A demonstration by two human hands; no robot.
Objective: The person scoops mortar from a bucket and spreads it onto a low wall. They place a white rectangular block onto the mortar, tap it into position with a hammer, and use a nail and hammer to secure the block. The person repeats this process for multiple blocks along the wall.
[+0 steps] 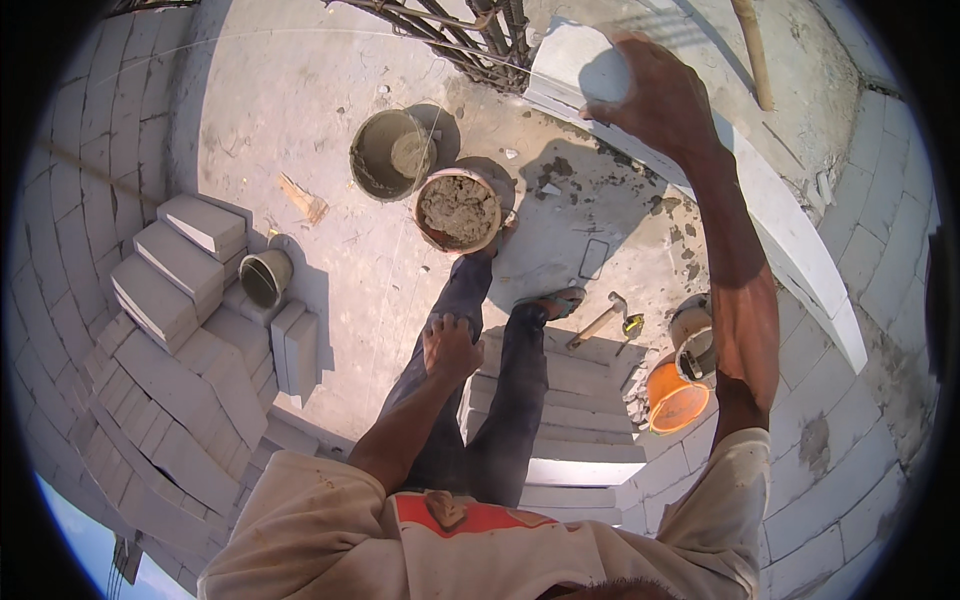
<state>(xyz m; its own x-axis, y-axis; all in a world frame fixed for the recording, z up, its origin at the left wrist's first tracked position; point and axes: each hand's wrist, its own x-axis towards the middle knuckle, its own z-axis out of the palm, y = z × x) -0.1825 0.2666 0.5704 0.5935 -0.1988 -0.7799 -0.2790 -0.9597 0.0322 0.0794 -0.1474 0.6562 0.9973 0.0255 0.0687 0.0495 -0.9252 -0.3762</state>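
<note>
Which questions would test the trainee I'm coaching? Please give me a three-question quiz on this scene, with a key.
1. True or false: the left hand rests on the left leg.
2. Which is nearest the right hand: A) the hammer, B) the orange bucket, C) the pale ledge?
3. What fills the bucket beside the left foot?

Key: 1. True; 2. C; 3. a lumpy, greyish mix.

Two buckets [368, 165] [434, 241] sit ahead of the left hand [452, 347]. One small bucket [279, 264] is to its left. One hammer [595, 326] and one orange bucket [661, 383] are to its right.
</note>
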